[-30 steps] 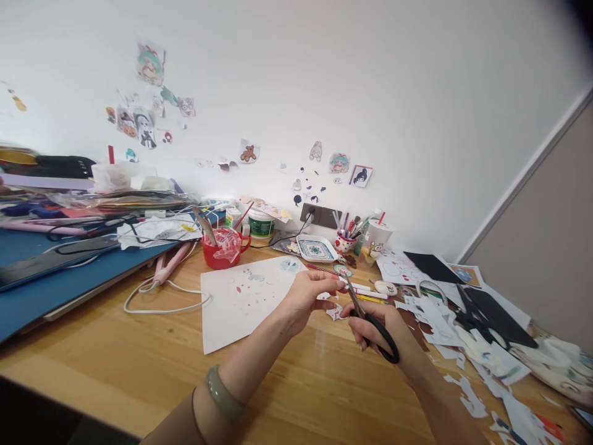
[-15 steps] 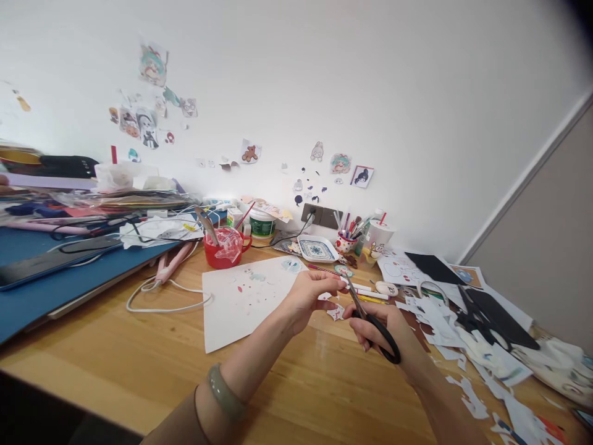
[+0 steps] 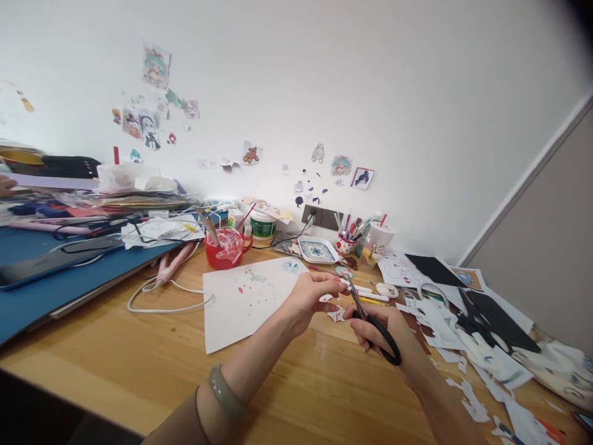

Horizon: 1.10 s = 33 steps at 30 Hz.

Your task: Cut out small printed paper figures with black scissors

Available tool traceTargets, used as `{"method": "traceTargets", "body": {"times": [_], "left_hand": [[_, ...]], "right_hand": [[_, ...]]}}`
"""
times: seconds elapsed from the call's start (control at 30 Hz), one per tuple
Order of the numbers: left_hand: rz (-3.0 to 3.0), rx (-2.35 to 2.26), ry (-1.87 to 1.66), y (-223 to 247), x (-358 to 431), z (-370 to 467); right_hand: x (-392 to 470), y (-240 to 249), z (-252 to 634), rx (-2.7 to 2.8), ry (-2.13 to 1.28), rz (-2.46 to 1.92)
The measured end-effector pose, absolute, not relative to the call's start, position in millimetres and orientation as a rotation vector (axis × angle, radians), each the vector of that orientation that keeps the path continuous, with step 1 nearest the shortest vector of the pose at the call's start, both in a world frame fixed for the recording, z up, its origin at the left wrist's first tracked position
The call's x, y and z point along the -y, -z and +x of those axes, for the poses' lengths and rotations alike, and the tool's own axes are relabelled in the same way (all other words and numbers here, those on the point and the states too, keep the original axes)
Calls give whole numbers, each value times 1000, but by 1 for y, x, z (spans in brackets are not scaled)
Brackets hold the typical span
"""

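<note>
My right hand (image 3: 377,327) is wrapped round the handles of black-handled scissors (image 3: 386,341), whose blades point up and left. At the blade tips, my left hand (image 3: 315,296) pinches a small white paper piece (image 3: 344,283), mostly hidden by the fingers. Left of that hand, a white sheet (image 3: 231,309) with small coloured cut-outs lies on the wooden table (image 3: 319,395). Beneath and beside my left fingers lie a white scrap with red marks (image 3: 336,314) and several pens (image 3: 370,295).
A red mug (image 3: 222,250), a patterned square dish (image 3: 319,250) and a pen cup (image 3: 346,244) stand near the wall. Paper scraps (image 3: 472,398) and a second pair of scissors (image 3: 477,312) lie at right. At left, a blue board (image 3: 28,253) holds clutter; a person's fingers show at the far left edge.
The view has shifted very slightly. Both hands, the scissors and the small paper piece stay in nearly the same place. More of the person's fingers shows at the far left.
</note>
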<state>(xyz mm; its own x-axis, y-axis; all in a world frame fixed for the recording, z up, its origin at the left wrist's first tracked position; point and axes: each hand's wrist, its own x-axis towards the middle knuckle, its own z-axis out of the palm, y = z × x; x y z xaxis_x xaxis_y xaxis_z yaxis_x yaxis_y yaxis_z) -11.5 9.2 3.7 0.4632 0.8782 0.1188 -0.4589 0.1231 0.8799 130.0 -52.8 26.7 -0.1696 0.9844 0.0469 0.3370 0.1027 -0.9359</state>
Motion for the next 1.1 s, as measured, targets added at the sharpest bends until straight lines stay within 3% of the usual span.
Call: {"method": "traceTargets", "body": {"times": [1.1], "left_hand": [[1021,-503,-1018,-6,-8,-13]], "right_hand": [[53,-29,130,1612,-1061,-1332]]}}
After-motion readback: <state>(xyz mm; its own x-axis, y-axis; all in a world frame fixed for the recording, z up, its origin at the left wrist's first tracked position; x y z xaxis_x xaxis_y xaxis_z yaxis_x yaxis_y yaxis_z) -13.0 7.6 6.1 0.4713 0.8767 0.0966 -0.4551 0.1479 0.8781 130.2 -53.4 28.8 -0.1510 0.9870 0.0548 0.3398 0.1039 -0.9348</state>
